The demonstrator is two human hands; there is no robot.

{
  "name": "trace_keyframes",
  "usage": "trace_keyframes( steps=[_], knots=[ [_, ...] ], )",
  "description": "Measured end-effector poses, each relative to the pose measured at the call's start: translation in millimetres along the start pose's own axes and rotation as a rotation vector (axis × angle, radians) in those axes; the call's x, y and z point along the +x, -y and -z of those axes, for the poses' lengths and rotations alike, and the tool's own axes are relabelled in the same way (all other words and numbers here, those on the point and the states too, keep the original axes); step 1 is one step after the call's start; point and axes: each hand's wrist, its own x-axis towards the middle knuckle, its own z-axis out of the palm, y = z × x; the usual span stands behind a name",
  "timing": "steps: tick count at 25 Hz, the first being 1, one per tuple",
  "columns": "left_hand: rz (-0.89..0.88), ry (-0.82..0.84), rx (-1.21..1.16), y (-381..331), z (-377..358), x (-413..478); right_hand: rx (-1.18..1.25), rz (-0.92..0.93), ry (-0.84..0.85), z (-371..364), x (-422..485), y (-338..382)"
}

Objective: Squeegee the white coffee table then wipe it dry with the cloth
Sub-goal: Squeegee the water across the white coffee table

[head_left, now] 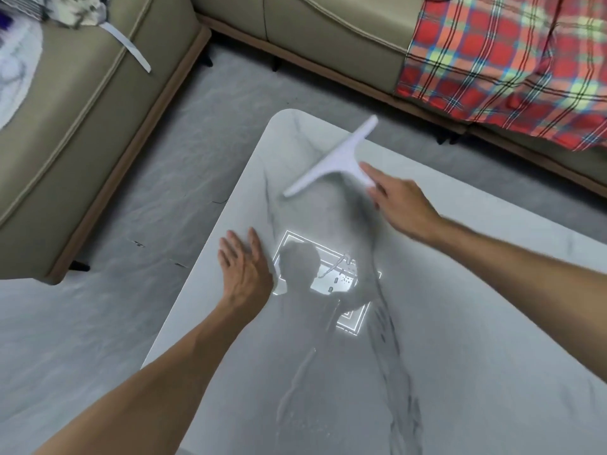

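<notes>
Streaked with water (295, 382) toward its near edge, the white coffee table (460, 323) looks barely squeegeed and unwiped: the squeegee (331, 156) sits near the far left corner, right hand (399, 201) at its handle, grip too blurred to tell, left hand (244, 267) flat by the left edge.

One table (460, 323), one squeegee (338, 159), two hands, a left hand (246, 267) and a right hand (400, 201), two sofas (82, 110) (328, 37), one blanket (509, 60)
</notes>
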Motion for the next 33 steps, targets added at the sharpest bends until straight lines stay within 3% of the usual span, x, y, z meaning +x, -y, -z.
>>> trace_keyframes(
  steps=[3, 6, 12, 16, 19, 23, 27, 33],
  knots=[
    [0.069, 0.085, -0.093, -35.5, -5.0, 1.0, 0.009, -0.034, 0.003, -6.5, 64.0, 24.5],
    [0.117, 0.141, -0.073, -46.7, -6.9, 7.9, -0.092, -0.046, 0.023, -13.1, 58.4, 7.6],
    [0.151, 0.217, -0.042, -49.2, -2.1, 17.2, -0.098, -0.247, -0.018, -17.4, -94.6, -90.2],
    [0.139, 0.204, 0.0, -50.9, -4.5, 17.6, -0.128, -0.417, 0.025, -15.7, -192.0, -113.7],
    [0.135, 0.211, 0.049, -50.5, -4.2, 19.3, -0.057, -0.47, -0.053, -1.1, -205.5, -114.8],
    [0.126, 0.192, 0.11, -51.0, -6.7, 19.9, 0.212, -0.695, -0.279, 25.8, -125.7, -120.1],
    [0.128, 0.188, 0.125, -50.9, -10.8, 22.9, 0.285, -0.853, -0.225, 21.2, -91.1, -113.7],
    [0.158, 0.195, 0.11, -53.8, -10.5, 22.3, 0.269, -0.866, -0.15, -50.6, -201.4, -57.7]
  ],
)
